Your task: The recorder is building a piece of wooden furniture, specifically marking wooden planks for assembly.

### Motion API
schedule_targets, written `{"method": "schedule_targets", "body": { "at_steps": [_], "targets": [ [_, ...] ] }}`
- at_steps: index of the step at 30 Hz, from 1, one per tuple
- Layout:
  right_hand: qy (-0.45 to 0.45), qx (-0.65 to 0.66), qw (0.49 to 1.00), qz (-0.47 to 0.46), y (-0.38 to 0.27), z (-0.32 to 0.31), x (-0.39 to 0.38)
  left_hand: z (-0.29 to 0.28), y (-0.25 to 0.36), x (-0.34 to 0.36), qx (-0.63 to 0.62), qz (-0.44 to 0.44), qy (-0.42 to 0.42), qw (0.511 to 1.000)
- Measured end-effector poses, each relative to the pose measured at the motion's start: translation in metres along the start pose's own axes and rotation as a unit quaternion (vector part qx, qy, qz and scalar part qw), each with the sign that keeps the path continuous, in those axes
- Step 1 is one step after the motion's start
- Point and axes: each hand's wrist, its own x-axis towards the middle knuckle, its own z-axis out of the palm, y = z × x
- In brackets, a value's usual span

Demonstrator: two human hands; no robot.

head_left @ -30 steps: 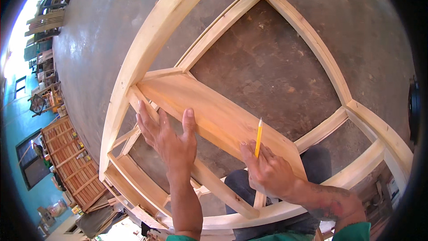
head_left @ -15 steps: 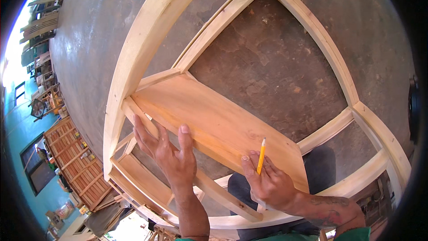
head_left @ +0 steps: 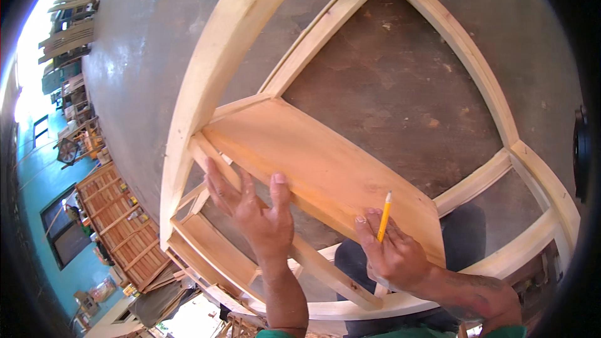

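My left hand (head_left: 263,219) has its fingers spread over the near edge of a flat wooden board (head_left: 328,159) and a narrow rail (head_left: 332,275) beneath it. The board lies diagonally inside a pale, curved wooden frame (head_left: 216,50), reaching from the frame's tall left beam to the lower right. My right hand (head_left: 397,253) rests on the board's lower right part, gripping a yellow pencil (head_left: 384,216) that points upward, away from me.
Bare concrete floor (head_left: 407,75) shows through the frame's openings. My dark-clothed leg (head_left: 463,231) is under it at lower right. At far left are a slatted wooden panel (head_left: 116,225), a small fan (head_left: 67,150), stacked planks (head_left: 66,40) and a blue wall (head_left: 37,206).
The whole scene has shifted a little to the right in the view. Both my hands, the pencil with them, sit slightly lower along the board. The grip on the pencil looks the same.
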Motion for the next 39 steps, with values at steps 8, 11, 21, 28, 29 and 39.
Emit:
{"method": "schedule_targets", "body": {
  "at_steps": [8,11,21,28,29,39],
  "targets": [
    [-0.014,-0.004,1.0,-0.003,-0.001,0.001,0.001,0.002,0.005,-0.003,-0.003,-0.025,0.013,1.0],
    [-0.009,-0.009,1.0,0.002,-0.002,0.0,0.001,0.004,0.006,-0.005,-0.03,-0.002,0.022,0.999],
    [-0.001,-0.03,0.999,-0.017,-0.005,0.004,-0.001,-0.03,-0.017,-0.027,0.035,0.475,-0.267,0.838],
    [-0.011,-0.031,0.999,-0.026,-0.006,0.001,0.0,-0.02,-0.001,-0.005,0.031,0.429,-0.315,0.846],
    [-0.012,-0.023,0.999,-0.025,-0.007,0.0,0.0,-0.02,-0.003,-0.006,0.032,0.427,-0.317,0.846],
    [-0.012,0.032,0.999,-0.022,-0.007,-0.003,0.003,-0.018,-0.005,-0.013,0.01,0.422,-0.259,0.869]
  ]
}}
